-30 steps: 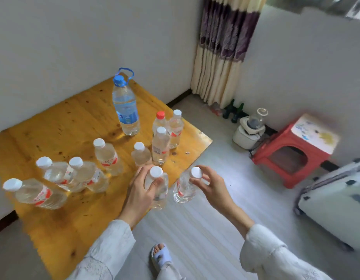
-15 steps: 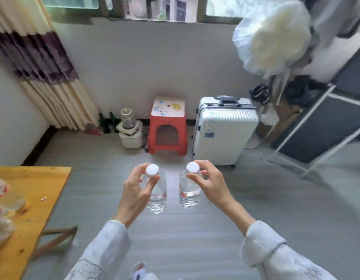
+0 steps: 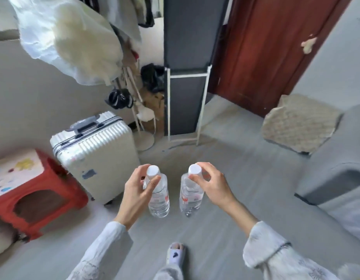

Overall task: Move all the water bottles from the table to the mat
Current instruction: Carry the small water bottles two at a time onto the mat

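2 hands grip 2 bottles (white-capped) above floor.

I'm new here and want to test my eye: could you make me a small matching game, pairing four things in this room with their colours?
Things:
1. stool
2. suitcase
3. door
4. bottle caps

Colours:
A. white
B. reddish brown
C. bright red, with a painted pale top
D. silvery cream, ribbed

Pairs: 1-C, 2-D, 3-B, 4-A
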Motion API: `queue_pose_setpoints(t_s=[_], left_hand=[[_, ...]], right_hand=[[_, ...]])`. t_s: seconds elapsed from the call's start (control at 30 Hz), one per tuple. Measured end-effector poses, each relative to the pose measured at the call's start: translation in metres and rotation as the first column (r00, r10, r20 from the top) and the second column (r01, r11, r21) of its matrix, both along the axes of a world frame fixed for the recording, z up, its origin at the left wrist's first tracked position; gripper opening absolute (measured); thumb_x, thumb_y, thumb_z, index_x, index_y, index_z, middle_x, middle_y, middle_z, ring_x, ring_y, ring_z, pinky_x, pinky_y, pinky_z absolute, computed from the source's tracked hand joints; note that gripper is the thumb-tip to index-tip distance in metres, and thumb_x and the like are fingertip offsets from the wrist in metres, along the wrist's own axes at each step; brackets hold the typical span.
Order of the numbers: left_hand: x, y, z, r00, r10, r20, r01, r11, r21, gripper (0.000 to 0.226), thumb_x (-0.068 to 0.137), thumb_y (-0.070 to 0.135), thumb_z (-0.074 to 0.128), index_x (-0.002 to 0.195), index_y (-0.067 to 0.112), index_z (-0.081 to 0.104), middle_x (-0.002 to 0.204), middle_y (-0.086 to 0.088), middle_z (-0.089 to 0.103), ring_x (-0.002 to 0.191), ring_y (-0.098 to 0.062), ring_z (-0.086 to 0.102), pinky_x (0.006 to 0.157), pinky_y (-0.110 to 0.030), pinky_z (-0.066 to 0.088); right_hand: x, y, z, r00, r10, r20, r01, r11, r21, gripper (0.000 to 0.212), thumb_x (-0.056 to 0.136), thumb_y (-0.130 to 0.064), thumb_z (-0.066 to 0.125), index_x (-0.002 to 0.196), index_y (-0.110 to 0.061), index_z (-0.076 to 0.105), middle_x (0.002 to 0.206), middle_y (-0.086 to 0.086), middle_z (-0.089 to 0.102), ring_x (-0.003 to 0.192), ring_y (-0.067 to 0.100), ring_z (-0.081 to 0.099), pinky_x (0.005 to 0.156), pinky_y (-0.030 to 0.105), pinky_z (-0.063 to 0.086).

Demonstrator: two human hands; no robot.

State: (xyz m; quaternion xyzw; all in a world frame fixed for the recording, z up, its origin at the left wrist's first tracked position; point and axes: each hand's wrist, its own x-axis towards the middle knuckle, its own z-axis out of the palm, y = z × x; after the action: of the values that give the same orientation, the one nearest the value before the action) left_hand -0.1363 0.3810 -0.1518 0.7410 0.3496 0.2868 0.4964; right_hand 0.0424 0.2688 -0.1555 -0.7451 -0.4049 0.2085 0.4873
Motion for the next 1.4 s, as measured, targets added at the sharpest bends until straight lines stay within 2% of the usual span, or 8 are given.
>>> queue_pose_setpoints(t_s=[0.17, 0.47, 0.6, 0.7, 0.77, 0.87, 1.03, 1.4], left_hand=[[0.12, 0.045, -0.003, 0.979, -0.203, 0.0, 0.203, 0.979, 0.032, 0.018, 0.085, 0.028, 0.059, 0.102, 0.027, 0.053, 0.103, 0.001, 0.062, 0.098, -0.019, 0.06, 0.089, -0.041, 0.048], [0.327, 0.088, -0.003, 0.885, -0.464, -0.044, 0.465, 0.885, 0.007, 0.017, 0.083, 0.039, 0.057, 0.098, 0.036, 0.051, 0.103, 0.007, 0.062, 0.099, -0.014, 0.06, 0.09, -0.038, 0.049], [0.417, 0.095, -0.009, 0.864, -0.5, -0.053, 0.501, 0.866, -0.009, 0.015, 0.078, 0.045, 0.055, 0.093, 0.042, 0.051, 0.098, 0.012, 0.063, 0.096, -0.008, 0.061, 0.087, -0.038, 0.051], [0.487, 0.1, -0.014, 0.857, -0.513, -0.06, 0.514, 0.858, 0.001, 0.021, 0.079, 0.045, 0.055, 0.096, 0.032, 0.054, 0.097, 0.005, 0.063, 0.095, -0.014, 0.061, 0.085, -0.045, 0.051], [0.538, 0.102, -0.015, 0.857, -0.511, -0.06, 0.512, 0.859, 0.008, 0.015, 0.078, 0.044, 0.056, 0.092, 0.038, 0.053, 0.096, 0.003, 0.063, 0.094, -0.015, 0.061, 0.084, -0.047, 0.051], [0.608, 0.102, -0.011, 0.853, -0.518, -0.065, 0.52, 0.854, 0.012, 0.012, 0.078, 0.045, 0.056, 0.088, 0.044, 0.051, 0.095, 0.004, 0.063, 0.092, -0.014, 0.061, 0.083, -0.046, 0.051], [0.721, 0.105, -0.002, 0.848, -0.527, -0.052, 0.527, 0.85, -0.014, 0.019, 0.077, 0.047, 0.057, 0.093, 0.037, 0.053, 0.094, 0.006, 0.064, 0.092, -0.017, 0.064, 0.082, -0.043, 0.052], [0.983, 0.116, -0.02, 0.816, -0.575, -0.055, 0.575, 0.818, -0.016, 0.016, 0.083, 0.035, 0.06, 0.096, 0.028, 0.053, 0.096, 0.001, 0.063, 0.095, -0.022, 0.06, 0.08, -0.041, 0.05]], right_hand=[[0.101, 0.005, -0.004, 0.979, -0.202, -0.012, 0.201, 0.979, -0.023, 0.03, 0.075, -0.027, 0.071, 0.101, -0.016, 0.062, 0.097, -0.002, 0.061, 0.094, 0.02, 0.059, 0.087, 0.034, 0.048], [0.266, 0.014, 0.002, 0.857, -0.512, -0.057, 0.513, 0.858, 0.004, 0.031, 0.076, -0.02, 0.071, 0.103, -0.01, 0.062, 0.1, 0.001, 0.062, 0.093, 0.021, 0.059, 0.085, 0.032, 0.048], [0.346, 0.014, -0.006, 0.824, -0.564, -0.051, 0.565, 0.825, 0.002, 0.032, 0.075, -0.022, 0.072, 0.102, -0.009, 0.062, 0.099, 0.004, 0.065, 0.092, 0.021, 0.06, 0.085, 0.038, 0.05], [0.412, 0.016, -0.014, 0.818, -0.572, -0.056, 0.573, 0.82, 0.0, 0.034, 0.074, -0.023, 0.072, 0.103, -0.009, 0.063, 0.101, 0.006, 0.066, 0.095, 0.022, 0.061, 0.087, 0.042, 0.051], [0.461, 0.016, -0.016, 0.822, -0.567, -0.054, 0.568, 0.823, -0.001, 0.035, 0.073, -0.023, 0.073, 0.104, -0.009, 0.063, 0.101, 0.007, 0.066, 0.095, 0.024, 0.062, 0.087, 0.043, 0.051], [0.528, 0.014, -0.015, 0.814, -0.579, -0.041, 0.58, 0.815, 0.006, 0.033, 0.072, -0.022, 0.074, 0.102, -0.01, 0.064, 0.099, 0.006, 0.066, 0.091, 0.022, 0.062, 0.084, 0.042, 0.051], [0.638, 0.011, -0.004, 0.792, -0.611, -0.015, 0.611, 0.792, 0.003, 0.034, 0.072, -0.023, 0.073, 0.103, -0.012, 0.064, 0.1, 0.004, 0.066, 0.092, 0.018, 0.061, 0.081, 0.03, 0.049], [0.879, 0.014, -0.016, 0.754, -0.657, 0.009, 0.657, 0.754, 0.002, 0.029, 0.076, -0.022, 0.07, 0.103, -0.014, 0.064, 0.099, 0.001, 0.066, 0.096, 0.018, 0.061, 0.085, 0.038, 0.051]])
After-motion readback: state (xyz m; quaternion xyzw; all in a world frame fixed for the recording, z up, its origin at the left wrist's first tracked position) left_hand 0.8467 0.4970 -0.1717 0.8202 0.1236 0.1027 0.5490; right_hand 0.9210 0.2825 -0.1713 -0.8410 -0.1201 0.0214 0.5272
